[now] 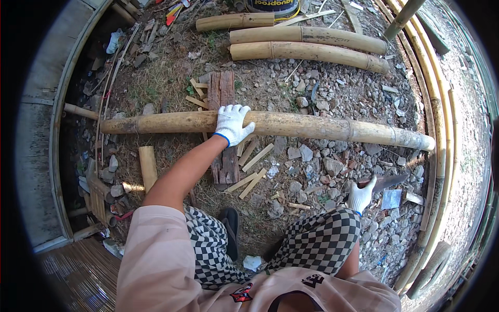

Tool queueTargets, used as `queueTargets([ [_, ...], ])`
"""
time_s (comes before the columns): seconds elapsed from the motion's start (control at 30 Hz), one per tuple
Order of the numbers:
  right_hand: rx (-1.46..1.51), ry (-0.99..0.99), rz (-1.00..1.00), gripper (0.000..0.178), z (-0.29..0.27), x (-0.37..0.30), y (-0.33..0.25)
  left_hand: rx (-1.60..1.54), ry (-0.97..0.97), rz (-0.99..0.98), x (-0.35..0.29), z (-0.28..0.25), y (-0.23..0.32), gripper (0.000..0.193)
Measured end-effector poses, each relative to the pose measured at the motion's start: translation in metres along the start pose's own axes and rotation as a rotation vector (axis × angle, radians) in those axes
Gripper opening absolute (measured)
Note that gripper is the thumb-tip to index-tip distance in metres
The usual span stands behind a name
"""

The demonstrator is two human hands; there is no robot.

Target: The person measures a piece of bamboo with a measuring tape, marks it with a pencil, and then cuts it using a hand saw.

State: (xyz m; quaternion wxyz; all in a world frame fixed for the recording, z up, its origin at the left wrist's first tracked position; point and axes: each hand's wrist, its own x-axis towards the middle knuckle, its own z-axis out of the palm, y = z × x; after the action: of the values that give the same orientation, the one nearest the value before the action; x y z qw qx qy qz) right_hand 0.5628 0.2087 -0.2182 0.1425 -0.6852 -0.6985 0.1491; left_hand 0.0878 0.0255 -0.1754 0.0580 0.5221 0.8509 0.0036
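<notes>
A long bamboo pole (306,126) lies crosswise in front of me, resting on a rough wooden block (225,169). My left hand (232,125), in a white knitted glove with a blue cuff, is closed over the pole right above the block, thumb toward the right. Low at my right side, my right hand (360,196), also gloved, is closed around the handle of a machete (385,181). Its dark blade points right, beneath the pole's right part and apart from it. The glove hides most of the handle.
Cut bamboo lengths (312,52) lie at the far side, near a bucket (273,5). Split bamboo strips (253,182) are scattered around the block. A short bamboo piece (148,167) lies left. Rubble (332,166) covers the right ground. Long bamboo rails (442,130) run along the right edge.
</notes>
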Motion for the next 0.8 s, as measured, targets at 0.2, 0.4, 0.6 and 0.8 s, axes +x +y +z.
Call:
queueTargets([
  [0.2,1.078,0.319,0.441,0.061,-0.106,0.042,0.046,-0.009,0.069,-0.016,0.003,0.010,0.002,0.061],
  [0.4,0.980,0.411,0.137,0.048,-0.263,-0.027,-0.090,-0.026,0.066,-0.028,0.013,0.009,0.006,0.060],
  [0.6,0.933,0.326,0.083,0.040,-0.268,-0.113,-0.206,-0.026,-0.066,-0.036,0.031,0.009,-0.015,0.052],
  [0.8,1.181,-0.148,0.134,0.015,-0.154,-0.196,-0.243,-0.050,-0.001,-0.008,0.032,0.011,0.000,0.052],
])
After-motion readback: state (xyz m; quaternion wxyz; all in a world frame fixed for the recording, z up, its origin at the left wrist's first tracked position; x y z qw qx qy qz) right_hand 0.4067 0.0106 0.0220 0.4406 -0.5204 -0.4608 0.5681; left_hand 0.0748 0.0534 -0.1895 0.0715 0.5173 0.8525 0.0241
